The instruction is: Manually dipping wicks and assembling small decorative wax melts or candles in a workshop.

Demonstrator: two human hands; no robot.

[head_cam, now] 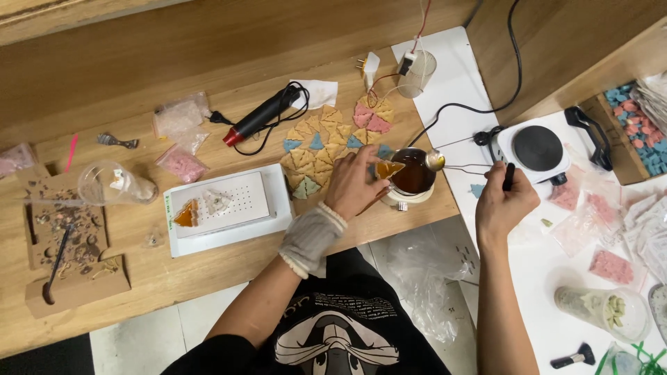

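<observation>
Amber triangle (388, 168), dark brown liquid in pot (415, 175), tan, blue, pink triangles (332, 142), perhaps speckled, black hotplate (537, 147).

The pink bag (12, 158) at the desk's left edge is cut off. The tray (636, 125) of coloured pieces runs off the right edge. The left hand (354, 184) hides part of the pot (413, 173).

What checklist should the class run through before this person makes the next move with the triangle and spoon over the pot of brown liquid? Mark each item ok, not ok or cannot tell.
1. Left hand grips the amber triangle: ok.
2. Triangle sits above the small pot of brown liquid: ok.
3. Right hand holds the spoon handle: ok.
4. Spoon bowl is over the pot rim: ok.
5. Hotplate is switched off: cannot tell.
6. White tray has room for another piece: ok.
</observation>
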